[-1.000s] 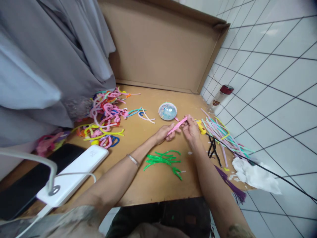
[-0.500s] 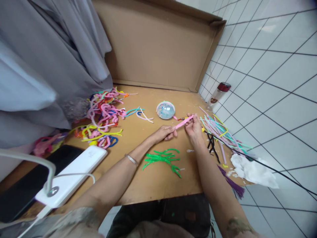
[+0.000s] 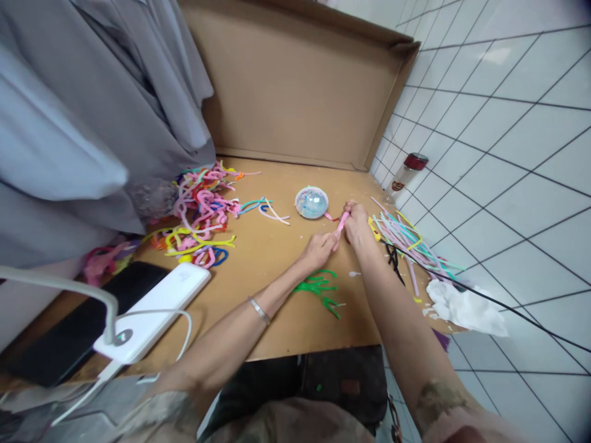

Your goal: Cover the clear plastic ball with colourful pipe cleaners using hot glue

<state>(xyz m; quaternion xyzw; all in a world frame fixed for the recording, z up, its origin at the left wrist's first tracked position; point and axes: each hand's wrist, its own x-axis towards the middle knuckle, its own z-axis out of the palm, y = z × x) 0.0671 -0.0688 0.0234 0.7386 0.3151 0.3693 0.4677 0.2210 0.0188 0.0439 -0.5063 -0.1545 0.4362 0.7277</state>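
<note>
A pink pipe cleaner [image 3: 342, 223] runs between my two hands above the middle of the table. My left hand [image 3: 322, 249] is closed on its lower end, and my right hand [image 3: 355, 220] grips the upper end. Just beyond them sits a round clear ball [image 3: 311, 203] with bluish contents and a pale rim. Several green pipe cleaners [image 3: 318, 284] lie in a bunch below my left hand, partly covered by the forearm. A yellow object [image 3: 374, 229] shows beside my right hand, mostly hidden by it.
Tangled coloured pipe cleaners [image 3: 207, 209] are heaped at the left, near a white power bank [image 3: 154, 314] with cables. Straight pipe cleaners [image 3: 404, 237] lie at the right with white tissue [image 3: 466, 304], a red-capped jar [image 3: 409, 175] and a black cord [image 3: 484, 303]. A cardboard panel [image 3: 295, 86] stands behind.
My hands have turned the pink pipe cleaner steeper and drawn closer together, with less of it showing between them. My left forearm now covers part of the green bunch. The view has shifted slightly.
</note>
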